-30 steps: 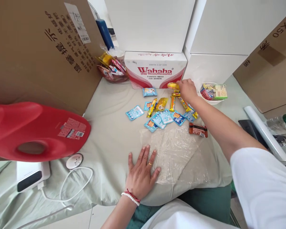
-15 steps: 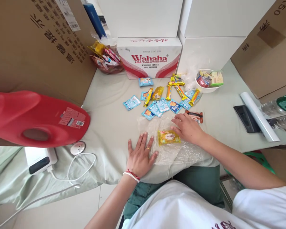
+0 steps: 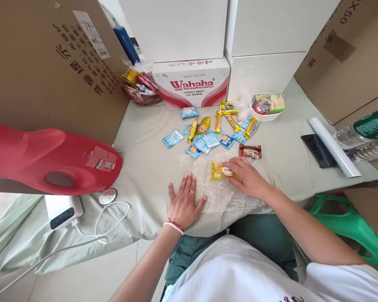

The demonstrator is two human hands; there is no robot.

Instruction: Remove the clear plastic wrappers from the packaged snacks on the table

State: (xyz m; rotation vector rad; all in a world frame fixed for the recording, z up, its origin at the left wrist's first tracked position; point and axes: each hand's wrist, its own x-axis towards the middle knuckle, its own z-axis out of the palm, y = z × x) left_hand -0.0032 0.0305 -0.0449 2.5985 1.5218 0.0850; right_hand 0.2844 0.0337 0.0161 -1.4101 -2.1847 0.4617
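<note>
My left hand (image 3: 184, 203) lies flat with its fingers stretched out on the cloth, at the left edge of a crumpled clear plastic bag (image 3: 214, 198). Over that bag, my right hand (image 3: 248, 179) has its thumb and fingers closed on the right end of a yellow snack packet (image 3: 217, 171). The fingers cover part of its label. A brown snack packet (image 3: 250, 151) lies just beyond the right hand. Farther back are several flat blue packets (image 3: 210, 140) and thin yellow snack bars (image 3: 231, 123), loosely scattered, with a rounder yellow packet (image 3: 204, 124) among them.
A white bowl of snacks (image 3: 267, 116) and a Wahaha carton (image 3: 193, 86) stand at the back. A red jug (image 3: 82, 167) and a white power bank with a cable (image 3: 63, 212) are at the left. Plastic bottles (image 3: 370, 126) lie at the right, near a green stool (image 3: 343, 218).
My right hand has closed on the yellow snack packet, which has shifted slightly away from me. The left hand stays flat, its fingers closer together. The view has turned a little to the right.
</note>
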